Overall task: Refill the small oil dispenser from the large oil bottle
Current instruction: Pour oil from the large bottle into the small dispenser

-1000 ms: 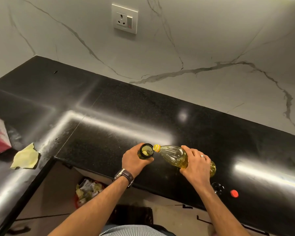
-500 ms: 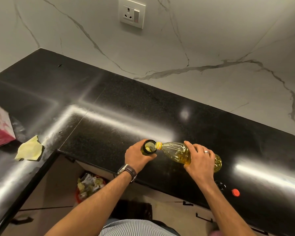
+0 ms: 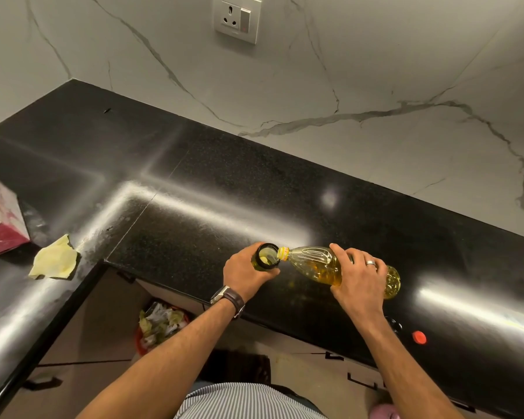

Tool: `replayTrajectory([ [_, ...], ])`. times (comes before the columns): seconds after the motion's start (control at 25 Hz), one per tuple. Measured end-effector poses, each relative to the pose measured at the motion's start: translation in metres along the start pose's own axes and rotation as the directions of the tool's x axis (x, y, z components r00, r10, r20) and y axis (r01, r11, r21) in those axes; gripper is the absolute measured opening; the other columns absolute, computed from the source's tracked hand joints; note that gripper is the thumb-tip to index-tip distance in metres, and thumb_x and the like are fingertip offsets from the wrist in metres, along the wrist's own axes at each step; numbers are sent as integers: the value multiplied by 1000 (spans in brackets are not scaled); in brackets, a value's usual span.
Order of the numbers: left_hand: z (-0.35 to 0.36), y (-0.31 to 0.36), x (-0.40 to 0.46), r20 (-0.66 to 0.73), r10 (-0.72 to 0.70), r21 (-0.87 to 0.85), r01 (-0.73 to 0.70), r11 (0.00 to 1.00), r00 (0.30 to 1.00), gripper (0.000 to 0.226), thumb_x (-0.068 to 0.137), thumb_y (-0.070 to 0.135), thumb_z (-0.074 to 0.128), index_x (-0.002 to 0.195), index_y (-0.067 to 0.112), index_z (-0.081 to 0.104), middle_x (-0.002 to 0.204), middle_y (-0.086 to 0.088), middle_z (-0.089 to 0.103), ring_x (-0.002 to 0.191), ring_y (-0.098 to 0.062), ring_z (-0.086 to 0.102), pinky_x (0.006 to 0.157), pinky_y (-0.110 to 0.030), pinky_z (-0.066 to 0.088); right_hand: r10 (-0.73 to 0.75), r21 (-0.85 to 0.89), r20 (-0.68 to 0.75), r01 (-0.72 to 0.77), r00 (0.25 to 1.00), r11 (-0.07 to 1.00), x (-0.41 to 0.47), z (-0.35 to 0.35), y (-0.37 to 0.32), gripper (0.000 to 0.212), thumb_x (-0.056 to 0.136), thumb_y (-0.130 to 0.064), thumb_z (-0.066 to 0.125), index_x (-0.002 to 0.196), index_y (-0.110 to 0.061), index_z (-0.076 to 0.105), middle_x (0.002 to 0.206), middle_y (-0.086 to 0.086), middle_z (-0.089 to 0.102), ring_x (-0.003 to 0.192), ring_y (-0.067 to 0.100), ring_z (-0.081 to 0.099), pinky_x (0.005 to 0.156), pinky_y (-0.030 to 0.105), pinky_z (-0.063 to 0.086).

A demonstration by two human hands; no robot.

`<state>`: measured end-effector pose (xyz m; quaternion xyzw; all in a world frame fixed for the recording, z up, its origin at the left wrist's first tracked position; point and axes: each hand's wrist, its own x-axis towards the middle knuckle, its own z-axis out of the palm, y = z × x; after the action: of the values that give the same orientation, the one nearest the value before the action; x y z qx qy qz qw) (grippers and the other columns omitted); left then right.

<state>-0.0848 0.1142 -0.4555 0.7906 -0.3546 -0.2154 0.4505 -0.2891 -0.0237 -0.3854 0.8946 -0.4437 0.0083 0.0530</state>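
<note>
Black counter point(image 3: 194, 176), left hand point(image 3: 245, 272) gripping dispenser point(image 3: 266, 257) (body hidden), right hand point(image 3: 359, 278) clasping tilted bottle point(image 3: 315, 261)

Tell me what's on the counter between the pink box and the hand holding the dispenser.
A crumpled yellow cloth, near the pink box; the remaining counter toward the left hand is bare, per the head view.

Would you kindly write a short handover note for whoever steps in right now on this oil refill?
Left hand: grip around the small dark dispenser, which stands open on the black counter.
Right hand: grip around the large oil bottle, tipped almost flat, its yellow neck at the dispenser's rim.
Done: both are uncapped; a red cap and a dark lid lie on the counter to the right. Some yellow oil shows inside the dispenser.
Left: finish pouring, set the bottle upright, close both. I cannot tell how full the dispenser is.
</note>
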Motion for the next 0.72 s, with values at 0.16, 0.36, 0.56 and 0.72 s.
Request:
replayTrajectory([
  [0.16,0,-1,0,-2,-2,8,2,1000,1000,61,69,45,92,124,34,68,111,16,73,104,-5,66,95,-31,57,2,-15,-7,-2,1000,1000,-1,-1,1,96,59,-33,98,143,-32,52,127,7,66,122,30,60,104,55,44],
  [0.36,0,0,0,-4,-2,10,2,1000,1000,61,70,44,92,125,32,68,113,13,74,107,-7,66,97,-30,55,-5,-21,-19,4,1000,1000,-1,-2,1,94,60,-32,98,143,-31,53,127,7,66,123,31,60,105,57,43],
  [0.56,-1,0,0,-5,-10,7,10,1000,1000,60,70,44,92,124,33,69,113,14,74,106,-6,66,97,-32,57,-7,-39,-20,6,1000,999,0,-3,1,94,60,-33,98,143,-31,53,127,7,66,122,31,60,105,57,42],
  [0.72,-1,1,-1,-6,-7,11,7,1000,1000,59,70,44,91,123,34,69,111,15,74,105,-6,66,96,-34,57,-14,-45,-29,13,999,999,1,-4,2,93,61,-32,98,143,-30,54,127,8,66,123,32,59,105,57,42],
])
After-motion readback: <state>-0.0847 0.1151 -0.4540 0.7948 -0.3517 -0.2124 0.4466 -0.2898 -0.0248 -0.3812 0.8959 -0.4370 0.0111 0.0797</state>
